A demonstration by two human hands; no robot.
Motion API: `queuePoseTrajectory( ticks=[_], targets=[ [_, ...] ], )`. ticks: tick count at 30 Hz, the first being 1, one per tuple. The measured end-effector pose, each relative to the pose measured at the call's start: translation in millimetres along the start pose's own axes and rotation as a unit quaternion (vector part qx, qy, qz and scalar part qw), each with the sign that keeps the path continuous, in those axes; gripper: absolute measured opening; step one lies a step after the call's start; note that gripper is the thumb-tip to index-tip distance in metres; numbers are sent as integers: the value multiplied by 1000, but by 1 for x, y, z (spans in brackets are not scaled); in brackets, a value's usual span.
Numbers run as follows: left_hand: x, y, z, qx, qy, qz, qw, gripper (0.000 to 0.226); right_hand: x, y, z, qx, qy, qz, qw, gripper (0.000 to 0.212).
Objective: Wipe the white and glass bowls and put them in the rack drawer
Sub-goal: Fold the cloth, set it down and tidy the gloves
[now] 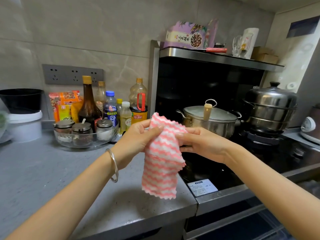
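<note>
L hand (pixel 136 136) & R hand (pixel 200 142) grip cloth (pixel 161 163); pot (pixel 220 124) behind, bottles (pixel 110 108) at L.

The cloth (pixel 161 153) covers part of the fingers of the left hand (pixel 136 135) and of the right hand (pixel 202 142), and it hides the near left side of the steel pot (pixel 207 118). The print on the sticker (pixel 202 187) on the stove is too small to read. The right edge cuts off a white appliance (pixel 310 129). At the left edge sits a blurred green thing (pixel 2 120) that cannot be identified.
</note>
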State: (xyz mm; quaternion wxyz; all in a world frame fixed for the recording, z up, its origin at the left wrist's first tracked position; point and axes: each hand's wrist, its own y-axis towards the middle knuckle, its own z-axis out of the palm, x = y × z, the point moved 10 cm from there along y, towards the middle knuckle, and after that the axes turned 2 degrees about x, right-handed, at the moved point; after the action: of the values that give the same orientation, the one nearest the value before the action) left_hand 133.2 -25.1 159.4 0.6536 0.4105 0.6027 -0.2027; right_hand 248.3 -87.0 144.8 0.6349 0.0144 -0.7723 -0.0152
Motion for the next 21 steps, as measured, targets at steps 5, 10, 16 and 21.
queuePoseTrajectory(
  ticks=[5, 10, 16, 21],
  targets=[
    [13, 24, -18, -66, 25, 13, 997, 15, -5, 17, -29, -117, 17, -14, 993, 39],
    [21, 46, -27, -78, 26, 35, 996, 13, 7, 16, -49, -192, -76, -64, 976, 31],
    [89, 0, 1, 40, 77, -42, 995, 7, -68, -24, -22, -102, -81, 34, 991, 27],
    [145, -39, 18, 118, 90, -141, 979, 11, -129, -49, 5, -42, -76, 135, 987, 21]
  ],
)
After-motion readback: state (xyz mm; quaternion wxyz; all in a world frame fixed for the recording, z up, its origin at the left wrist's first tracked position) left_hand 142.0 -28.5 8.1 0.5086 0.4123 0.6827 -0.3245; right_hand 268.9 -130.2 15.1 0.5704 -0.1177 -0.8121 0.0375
